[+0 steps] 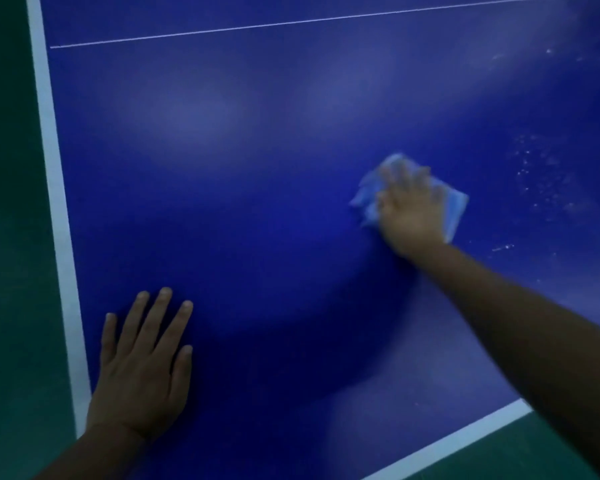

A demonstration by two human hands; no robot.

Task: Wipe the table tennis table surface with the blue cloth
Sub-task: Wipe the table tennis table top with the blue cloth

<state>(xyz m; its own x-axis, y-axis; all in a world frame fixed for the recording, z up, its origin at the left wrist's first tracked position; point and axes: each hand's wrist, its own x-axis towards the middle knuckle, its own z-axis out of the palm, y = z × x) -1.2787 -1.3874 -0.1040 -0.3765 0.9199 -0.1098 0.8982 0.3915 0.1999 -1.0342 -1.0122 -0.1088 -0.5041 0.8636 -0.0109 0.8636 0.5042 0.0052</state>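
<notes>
Right hand (411,211), blurred, fingers spread flat, pressing blue cloth (456,207) at 3 o'clock on table (257,150); left hand (142,368) flat, empty, at 7 o'clock. White edge lines (58,202); white specks (534,168) at 2 o'clock; green floor (11,237) at 9 o'clock.
</notes>
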